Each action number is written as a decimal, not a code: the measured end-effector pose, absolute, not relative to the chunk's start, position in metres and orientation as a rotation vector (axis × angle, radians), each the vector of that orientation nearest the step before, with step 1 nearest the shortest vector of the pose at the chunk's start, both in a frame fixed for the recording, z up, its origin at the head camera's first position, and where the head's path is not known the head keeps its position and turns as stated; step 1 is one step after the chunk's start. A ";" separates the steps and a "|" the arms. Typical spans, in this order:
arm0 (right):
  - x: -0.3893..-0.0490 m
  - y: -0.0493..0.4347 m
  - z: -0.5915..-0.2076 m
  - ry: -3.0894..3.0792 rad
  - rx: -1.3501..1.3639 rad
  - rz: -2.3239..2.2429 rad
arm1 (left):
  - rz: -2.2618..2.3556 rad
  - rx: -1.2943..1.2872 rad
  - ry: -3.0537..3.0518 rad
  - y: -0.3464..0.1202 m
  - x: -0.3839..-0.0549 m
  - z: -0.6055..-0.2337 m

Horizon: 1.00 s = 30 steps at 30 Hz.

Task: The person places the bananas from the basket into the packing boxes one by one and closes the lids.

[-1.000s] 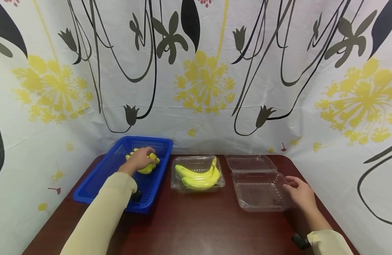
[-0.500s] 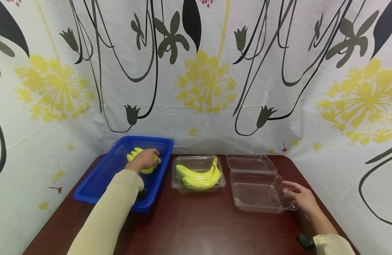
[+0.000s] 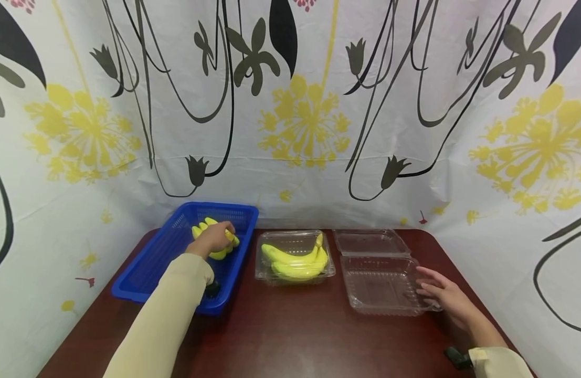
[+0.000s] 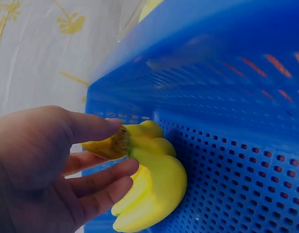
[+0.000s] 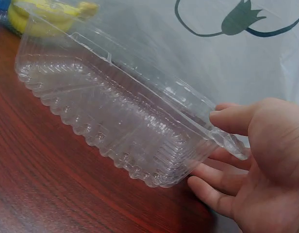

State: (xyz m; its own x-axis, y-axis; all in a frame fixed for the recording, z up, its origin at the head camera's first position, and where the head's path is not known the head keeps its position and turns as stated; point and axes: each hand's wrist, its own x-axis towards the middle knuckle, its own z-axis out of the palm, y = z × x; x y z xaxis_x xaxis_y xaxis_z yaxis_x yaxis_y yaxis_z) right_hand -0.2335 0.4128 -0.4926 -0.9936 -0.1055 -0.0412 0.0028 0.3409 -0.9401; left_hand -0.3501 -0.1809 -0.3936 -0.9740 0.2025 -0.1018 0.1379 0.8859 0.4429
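Checking the head view, I found the banana bunch (image 3: 218, 255) in the blue basket (image 3: 169, 252). Left wrist: the left hand (image 4: 42, 179) pinched its stem like a handle. Right wrist: the right hand (image 5: 268, 170), fingers loose, straddled the empty container's (image 5: 115, 121) rim, perhaps steadying it; grip unclear.

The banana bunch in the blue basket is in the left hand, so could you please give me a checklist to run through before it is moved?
1. Left hand on the stem of the banana bunch: ok, pinched there.
2. Banana bunch clear of the blue basket: not ok, it is within the walls.
3. Lid of the open clear container folded back: ok.
4. Right hand gripping that container firmly: cannot tell, though it is at the edge.
5. Filled clear container latched: cannot tell.
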 end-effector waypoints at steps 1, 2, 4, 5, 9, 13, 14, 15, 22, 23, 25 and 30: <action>-0.233 0.413 -0.492 2.479 -0.108 -1.753 | 0.667 0.259 2.900 -0.181 -0.349 -0.394; -0.233 0.413 -0.492 2.464 -0.109 -1.755 | 0.664 0.259 2.894 -0.181 -0.348 -0.394; -0.232 0.413 -0.492 2.443 -0.112 -1.752 | 0.660 0.262 2.890 -0.182 -0.346 -0.395; -0.232 0.413 -0.492 2.434 -0.116 -1.750 | 0.659 0.266 2.894 -0.182 -0.346 -0.396; -0.232 0.415 -0.491 2.404 -0.130 -1.750 | 0.656 0.271 2.903 -0.183 -0.347 -0.397; -0.232 0.416 -0.491 2.400 -0.124 -1.752 | 0.660 0.288 2.904 -0.182 -0.348 -0.394; -0.232 0.416 -0.491 2.399 -0.127 -1.753 | 0.672 0.295 2.899 -0.182 -0.348 -0.393; -0.232 0.415 -0.491 2.405 -0.115 -1.752 | 0.689 0.296 2.889 -0.182 -0.348 -0.392; -0.229 0.412 -0.488 2.407 -0.062 -1.756 | 0.821 0.309 2.830 -0.188 -0.342 -0.376; -0.229 0.412 -0.488 2.403 -0.058 -1.754 | 0.843 0.315 2.820 -0.190 -0.341 -0.373; -0.229 0.412 -0.488 2.406 -0.061 -1.747 | 0.893 0.327 2.803 -0.193 -0.339 -0.369; -0.230 0.410 -0.490 2.408 -0.066 -1.751 | 1.006 0.331 2.756 -0.199 -0.331 -0.369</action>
